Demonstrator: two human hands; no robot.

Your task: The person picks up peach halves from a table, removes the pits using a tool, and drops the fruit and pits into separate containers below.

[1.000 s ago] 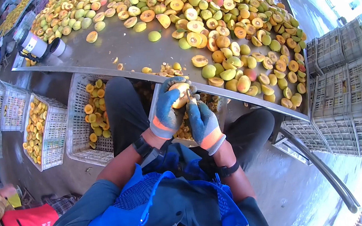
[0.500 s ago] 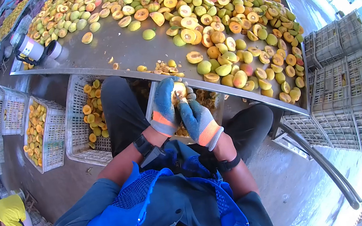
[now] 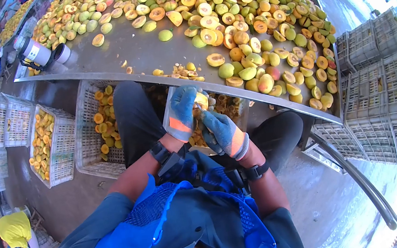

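Observation:
My left hand (image 3: 182,108), in a blue and grey work glove with an orange cuff band, is closed around a yellow peach half (image 3: 201,100), its cut face partly covered by the fingers. My right hand (image 3: 223,133), gloved alike, is closed just below it. A small thin tool (image 3: 199,107) juts from its fingers against the fruit; its handle is mostly hidden. Both hands are over a crate (image 3: 244,117) of fruit scraps between my knees, close to the edge of the metal table (image 3: 98,59).
Whole and halved peaches (image 3: 250,61) cover much of the table. A cup and flask (image 3: 36,51) stand at its left. Crates of fruit (image 3: 83,135) line the floor at left; stacked crates (image 3: 382,93) rise at right. A person in yellow (image 3: 14,230) is at lower left.
My right hand has moved slightly down and away from the fruit, and its wrist has shifted right. The left hand keeps its grip on the peach half. The view has shifted a little.

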